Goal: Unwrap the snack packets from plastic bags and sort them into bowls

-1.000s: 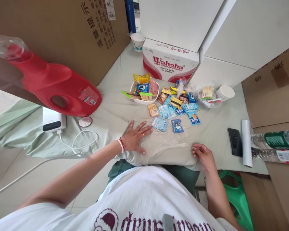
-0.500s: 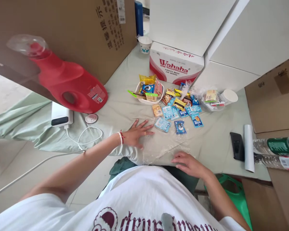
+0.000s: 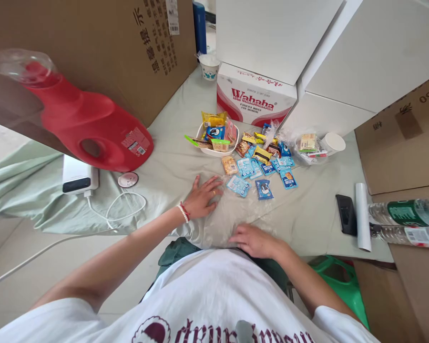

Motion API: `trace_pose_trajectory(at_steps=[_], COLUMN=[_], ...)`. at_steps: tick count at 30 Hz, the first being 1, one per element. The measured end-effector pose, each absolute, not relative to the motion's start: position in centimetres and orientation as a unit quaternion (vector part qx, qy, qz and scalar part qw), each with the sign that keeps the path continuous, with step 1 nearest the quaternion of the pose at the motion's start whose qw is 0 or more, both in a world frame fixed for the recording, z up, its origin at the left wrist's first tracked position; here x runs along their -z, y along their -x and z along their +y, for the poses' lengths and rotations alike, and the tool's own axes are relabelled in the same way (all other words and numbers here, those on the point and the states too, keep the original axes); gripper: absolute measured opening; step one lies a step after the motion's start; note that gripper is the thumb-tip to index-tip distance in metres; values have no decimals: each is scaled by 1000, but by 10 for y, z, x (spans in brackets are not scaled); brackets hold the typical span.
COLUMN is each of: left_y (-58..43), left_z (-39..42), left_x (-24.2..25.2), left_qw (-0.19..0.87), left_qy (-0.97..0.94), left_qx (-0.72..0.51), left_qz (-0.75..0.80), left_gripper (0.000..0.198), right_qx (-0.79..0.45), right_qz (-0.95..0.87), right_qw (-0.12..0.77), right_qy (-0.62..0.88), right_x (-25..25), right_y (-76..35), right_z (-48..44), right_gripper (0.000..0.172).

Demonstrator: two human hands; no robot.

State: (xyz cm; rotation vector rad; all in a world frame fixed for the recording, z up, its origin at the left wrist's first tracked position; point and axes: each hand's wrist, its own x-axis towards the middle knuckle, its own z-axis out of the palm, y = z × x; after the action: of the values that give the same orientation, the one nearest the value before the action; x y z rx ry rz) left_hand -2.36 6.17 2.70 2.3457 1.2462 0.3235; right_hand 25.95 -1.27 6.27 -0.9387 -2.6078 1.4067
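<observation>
A clear plastic bag or sheet (image 3: 223, 216) lies wrinkled on the cloth near the table's front edge. My left hand (image 3: 202, 196) rests flat over its left side, fingers spread. On the near part of the plastic is my right hand (image 3: 255, 239), its fingers slightly bent and apart, pointing left. Just beyond the hands are a light blue snack packet (image 3: 238, 186), a dark blue snack packet (image 3: 264, 189) and a cracker packet (image 3: 229, 165). More wrapped snacks (image 3: 261, 154) lie in a loose pile behind them.
A white bowl (image 3: 214, 153) of snacks stands before a Wahaba-style water carton (image 3: 253, 97). A clear container (image 3: 309, 157) and paper cup (image 3: 334, 143) are right. Left are a red jug (image 3: 103, 128), power bank (image 3: 79, 176) and cable (image 3: 128, 218). Bottles (image 3: 407, 213) lie far right.
My right hand has slid left across the plastic, closer to my left hand. The left hand stays on the plastic with its fingers a little closer together. The view has shifted slightly.
</observation>
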Motion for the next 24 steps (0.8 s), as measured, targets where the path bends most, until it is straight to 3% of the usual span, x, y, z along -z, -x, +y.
trace_pose_trajectory(at_steps=[3, 5, 10, 12, 15, 16, 19, 22, 24], left_y=[25, 20, 9, 11, 19, 21, 28, 31, 31], left_z=[44, 29, 2, -2, -5, -5, -4, -4, -5], left_x=[-28, -28, -22, -17, -11, -9, -6, -3, -3], left_qw=[182, 146, 150, 150, 138, 132, 119, 118, 126], left_qy=[-812, -788, -834, -849, -861, -864, -873, -885, -891], left_qx=[-160, -188, -147, -123, -106, -106, -115, -120, -113], left_qz=[531, 568, 511, 491, 477, 474, 458, 433, 421], left_gripper=[34, 32, 44, 50, 57, 60, 74, 95, 107], right_qx=[-564, -585, -340, -220, -90, -73, -55, -46, -13], right_qz=[-791, -749, -657, -642, -650, -667, -727, -743, -725], right_qw=[30, 81, 258, 268, 222, 198, 125, 87, 61], right_qy=[236, 301, 622, 684, 721, 714, 673, 662, 686], right_x=[-86, -105, -119, -116, -111, -110, -108, -114, -122], right_y=[-274, -294, -338, -338, -321, -314, -304, -321, -344], right_z=[-16, 4, 125, 181, 247, 263, 296, 317, 331], right_gripper=[42, 38, 47, 54, 83, 82, 45, 46, 30])
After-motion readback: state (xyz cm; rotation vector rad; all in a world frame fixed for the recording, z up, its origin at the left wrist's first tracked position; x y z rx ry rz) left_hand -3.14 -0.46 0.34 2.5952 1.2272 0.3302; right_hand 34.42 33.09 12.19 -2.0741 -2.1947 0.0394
